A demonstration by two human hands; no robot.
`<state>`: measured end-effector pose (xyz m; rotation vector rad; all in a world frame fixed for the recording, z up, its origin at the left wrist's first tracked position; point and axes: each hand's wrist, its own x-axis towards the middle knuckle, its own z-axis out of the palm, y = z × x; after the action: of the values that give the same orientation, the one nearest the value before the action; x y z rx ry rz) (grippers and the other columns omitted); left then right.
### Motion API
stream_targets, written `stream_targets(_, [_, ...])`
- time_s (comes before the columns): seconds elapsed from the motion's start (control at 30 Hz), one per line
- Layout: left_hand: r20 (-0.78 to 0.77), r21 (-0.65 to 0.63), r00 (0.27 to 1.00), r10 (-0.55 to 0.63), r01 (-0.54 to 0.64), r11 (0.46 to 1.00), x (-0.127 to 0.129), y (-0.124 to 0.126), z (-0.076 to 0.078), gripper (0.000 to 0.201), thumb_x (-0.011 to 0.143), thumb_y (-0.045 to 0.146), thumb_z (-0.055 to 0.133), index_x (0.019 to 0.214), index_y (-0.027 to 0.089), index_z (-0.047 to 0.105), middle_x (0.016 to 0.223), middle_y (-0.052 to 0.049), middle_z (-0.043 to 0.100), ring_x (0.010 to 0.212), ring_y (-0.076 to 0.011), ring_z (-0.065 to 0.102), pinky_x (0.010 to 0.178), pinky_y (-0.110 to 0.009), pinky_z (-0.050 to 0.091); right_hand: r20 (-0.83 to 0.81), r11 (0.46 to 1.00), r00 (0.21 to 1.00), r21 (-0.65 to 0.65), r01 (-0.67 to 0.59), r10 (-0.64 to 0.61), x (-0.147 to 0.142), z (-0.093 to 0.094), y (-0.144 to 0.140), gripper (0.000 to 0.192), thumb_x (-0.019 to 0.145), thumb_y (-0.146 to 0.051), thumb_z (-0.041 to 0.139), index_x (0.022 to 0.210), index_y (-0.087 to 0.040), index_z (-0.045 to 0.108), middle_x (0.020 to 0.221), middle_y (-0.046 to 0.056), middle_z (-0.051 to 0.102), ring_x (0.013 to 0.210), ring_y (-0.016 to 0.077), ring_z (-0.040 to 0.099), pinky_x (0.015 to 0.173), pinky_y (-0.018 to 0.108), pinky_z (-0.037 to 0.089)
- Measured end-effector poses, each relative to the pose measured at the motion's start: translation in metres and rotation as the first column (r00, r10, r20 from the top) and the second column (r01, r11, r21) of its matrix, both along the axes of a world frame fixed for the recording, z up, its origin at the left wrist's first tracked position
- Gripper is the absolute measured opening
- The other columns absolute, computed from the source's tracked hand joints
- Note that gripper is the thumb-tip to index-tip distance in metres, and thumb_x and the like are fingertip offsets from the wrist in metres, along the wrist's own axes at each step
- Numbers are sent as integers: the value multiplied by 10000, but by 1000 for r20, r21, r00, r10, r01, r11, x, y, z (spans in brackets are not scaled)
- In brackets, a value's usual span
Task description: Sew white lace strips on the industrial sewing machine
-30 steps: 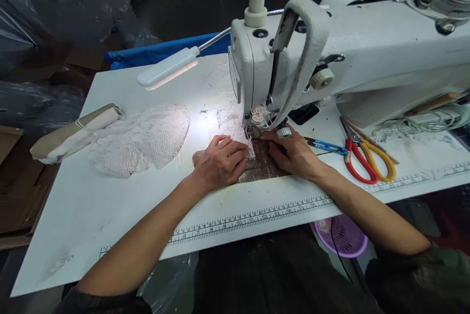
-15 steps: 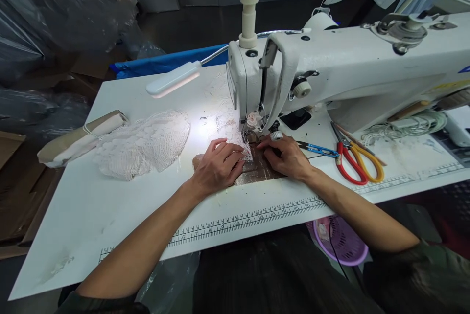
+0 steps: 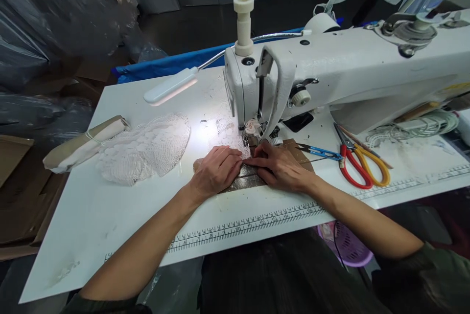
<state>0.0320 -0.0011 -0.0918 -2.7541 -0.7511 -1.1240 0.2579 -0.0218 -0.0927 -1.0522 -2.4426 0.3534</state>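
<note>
Left hand (image 3: 216, 169) lies palm down, fingers slightly spread and lightly curled, pressing flat on a brown patterned cloth (image 3: 253, 177) and on the edge of a strip of white lace (image 3: 235, 145). It grips nothing; it only holds the layers down.

Right hand (image 3: 281, 167) sits just beside the left, fingertips touching the left hand's fingertips. Its fingers are half-curled and flat on the same cloth, thumb and forefinger pinched toward the lace edge. Whether they actually pinch the lace cannot be told from this view.

The cloth lies under both hands, its far corner reaching past the right hand. The lace runs away from the fingertips to the needle area of the sewing machine (image 3: 348, 74), directly beyond both hands.

Left of the left hand, well apart: a heap of white lace (image 3: 143, 150), and past it a rolled beige bundle (image 3: 82, 143) tied with a band. A lamp (image 3: 171, 86) on a bendy neck hangs beyond the left hand, lighting the work.

Right of the right hand: blue thread snips (image 3: 319, 151) near, then red-handled scissors (image 3: 348, 169) and yellow-handled scissors (image 3: 374, 165) lying crossed.

All rests on a white table (image 3: 110, 206) with a ruler printed along its near edge.

Containers: one purple plastic basket (image 3: 348, 245) below the table edge, under the right forearm. Its contents are mostly hidden.
</note>
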Motion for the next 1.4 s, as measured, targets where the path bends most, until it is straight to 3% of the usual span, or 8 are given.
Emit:
stream_targets(0.17, [-50, -72, 999, -2, -1, 997, -1, -1, 1, 121, 885, 117, 611, 1003, 144, 610, 934, -67, 730, 826, -187, 689, 699, -346, 573, 73, 1000, 997, 1, -8, 8, -2, 5, 2, 317, 917, -199, 532, 1152, -269, 733, 1029, 103, 592, 903, 216, 545, 757, 355, 463])
stream_targets(0.4, [-51, -215, 999, -15, 4, 977, -3, 1, 1, 114, 893, 139, 591, 989, 159, 649, 944, -51, 731, 838, -180, 683, 758, -366, 542, -84, 1000, 996, 22, 4, -2, -4, -1, 0, 315, 868, -165, 532, 1073, -240, 759, 1001, 88, 637, 891, 201, 587, 783, 356, 495])
stream_targets(0.6, [-73, -113, 997, -12, 3, 994, -2, 3, 2, 55, 917, 145, 591, 917, 162, 644, 980, -65, 737, 820, -177, 681, 717, -359, 512, -380, 952, 885, 35, 304, -269, 2, -11, 6, 266, 863, -165, 513, 927, -190, 770, 828, 45, 649, 707, 140, 603, 653, 279, 506])
stream_targets(0.83, [58, 44, 997, 55, -57, 997, 3, 3, 0, 55, 891, 78, 602, 899, 125, 629, 932, -103, 721, 827, -181, 680, 666, -321, 566, -474, 926, 839, 114, 361, -268, 9, -13, 11, 259, 799, -93, 508, 822, -163, 757, 768, 32, 618, 628, 114, 555, 569, 243, 468])
stream_targets(0.97, [-63, -6, 998, -7, 7, 1000, 4, 2, -1, 79, 913, 85, 577, 919, 124, 646, 934, -88, 728, 811, -167, 677, 685, -321, 582, -467, 943, 857, 123, 308, -219, 10, -13, 11, 252, 817, -104, 513, 838, -160, 758, 782, 34, 631, 618, 107, 547, 556, 237, 458])
stream_targets(1.13, [-183, -58, 983, -5, -6, 998, 2, 3, -1, 93, 943, 135, 557, 909, 131, 644, 938, -86, 726, 785, -174, 660, 667, -343, 552, -364, 960, 906, 85, 265, -218, 12, -16, 9, 243, 826, -141, 532, 891, -197, 759, 868, 33, 675, 684, 130, 582, 605, 260, 473])
stream_targets(1.27, [-198, 5, 980, 7, -6, 1000, 2, 2, 0, 55, 933, 153, 596, 962, 136, 639, 945, -82, 724, 784, -176, 652, 661, -333, 525, -271, 958, 929, 65, 278, -251, 13, -17, 8, 235, 844, -168, 535, 915, -207, 756, 898, 31, 698, 741, 155, 609, 636, 282, 470])
stream_targets(1.4, [-204, 103, 978, 34, -13, 995, 4, 1, 0, 42, 912, 128, 619, 887, 153, 643, 948, -74, 724, 757, -167, 631, 677, -340, 497, -260, 959, 927, 21, 284, -269, 12, -16, 8, 241, 854, -170, 525, 912, -207, 756, 917, 34, 707, 775, 166, 621, 677, 295, 476])
